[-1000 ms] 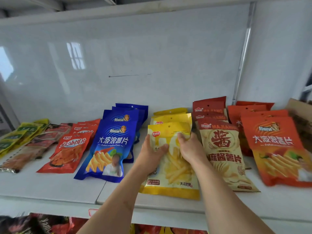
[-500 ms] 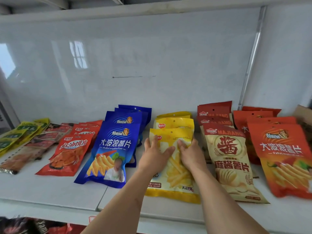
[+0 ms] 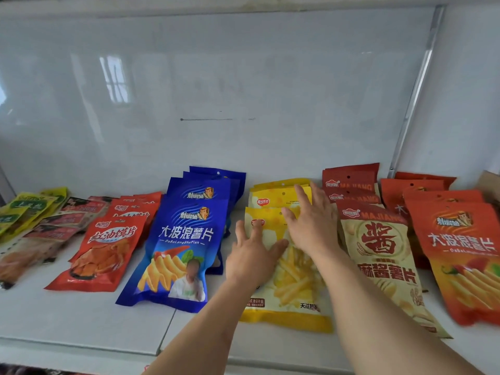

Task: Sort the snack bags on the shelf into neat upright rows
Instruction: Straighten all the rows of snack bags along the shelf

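A yellow fries bag [image 3: 290,288] lies flat at the front of the yellow row on the white shelf [image 3: 81,318]. My left hand [image 3: 251,255] presses on its upper left part with spread, straight fingers. My right hand [image 3: 311,220] reaches further back, fingers straight, over the top edge of the front bag and onto the second yellow bag [image 3: 273,200] behind it. Neither hand grips a bag. All rows lie leaning back, overlapped like tiles.
Left of the yellow row lie blue chip bags [image 3: 178,247], red bags [image 3: 104,253] and green and dark packets [image 3: 29,212]. To the right are beige-and-red bags [image 3: 378,255] and orange bags [image 3: 462,255]. A white back panel [image 3: 216,90] closes the shelf.
Both hands slid up the front yellow bag toward the back. My right hand let go of its pinch and now stretches flat toward the second yellow bag.
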`<action>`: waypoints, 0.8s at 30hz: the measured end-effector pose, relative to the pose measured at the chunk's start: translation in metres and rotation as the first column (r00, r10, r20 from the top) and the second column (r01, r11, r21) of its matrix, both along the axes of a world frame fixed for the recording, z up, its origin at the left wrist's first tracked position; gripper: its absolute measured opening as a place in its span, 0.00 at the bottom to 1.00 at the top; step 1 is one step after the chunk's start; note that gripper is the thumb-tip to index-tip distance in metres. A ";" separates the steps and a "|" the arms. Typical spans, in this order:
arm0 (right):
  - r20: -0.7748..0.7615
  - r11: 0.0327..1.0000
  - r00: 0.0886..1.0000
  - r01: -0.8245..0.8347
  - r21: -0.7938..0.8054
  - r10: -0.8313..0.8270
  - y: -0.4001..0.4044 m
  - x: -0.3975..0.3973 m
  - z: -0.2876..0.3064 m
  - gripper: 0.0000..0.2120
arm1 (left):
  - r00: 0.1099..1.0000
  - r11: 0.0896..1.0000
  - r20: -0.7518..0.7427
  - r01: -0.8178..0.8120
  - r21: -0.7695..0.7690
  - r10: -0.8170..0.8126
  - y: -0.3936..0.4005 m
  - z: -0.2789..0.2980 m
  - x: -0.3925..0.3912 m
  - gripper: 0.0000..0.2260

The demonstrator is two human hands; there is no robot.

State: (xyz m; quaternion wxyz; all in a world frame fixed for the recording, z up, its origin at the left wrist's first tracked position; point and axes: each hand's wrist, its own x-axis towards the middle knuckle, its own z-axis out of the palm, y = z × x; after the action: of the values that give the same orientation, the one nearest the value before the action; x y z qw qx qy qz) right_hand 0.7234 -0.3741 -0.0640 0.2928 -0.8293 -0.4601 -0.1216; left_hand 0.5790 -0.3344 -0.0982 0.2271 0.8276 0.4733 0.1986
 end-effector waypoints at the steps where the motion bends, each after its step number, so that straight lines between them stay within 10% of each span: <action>1: -0.002 0.999 1.000 -0.016 -0.041 0.016 0.006 0.003 0.004 0.31 | 1.000 1.000 0.012 0.006 0.010 -0.007 -0.001 0.001 0.000 0.37; 9: -0.047 0.984 0.999 0.011 -0.177 -0.020 0.030 0.015 -0.005 0.32 | 1.000 0.830 0.021 -0.017 0.558 0.007 -0.047 0.000 -0.017 0.31; 13: -0.053 0.970 0.998 0.022 -0.242 -0.036 0.039 0.019 -0.005 0.32 | 0.956 0.943 -0.252 0.214 0.254 -0.149 -0.052 -0.018 -0.017 0.35; 24: -0.259 0.938 0.966 -0.102 -0.331 0.013 0.063 0.041 -0.019 0.39 | 0.943 0.942 -0.262 0.265 0.207 -0.208 -0.038 -0.021 -0.016 0.34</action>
State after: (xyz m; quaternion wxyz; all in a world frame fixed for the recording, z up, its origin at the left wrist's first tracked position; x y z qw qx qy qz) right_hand 0.7647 -0.3113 -0.0829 0.2040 -0.8622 -0.4574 0.0756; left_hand 0.5631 -0.3721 -0.1192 0.0901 0.9177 0.3660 0.1255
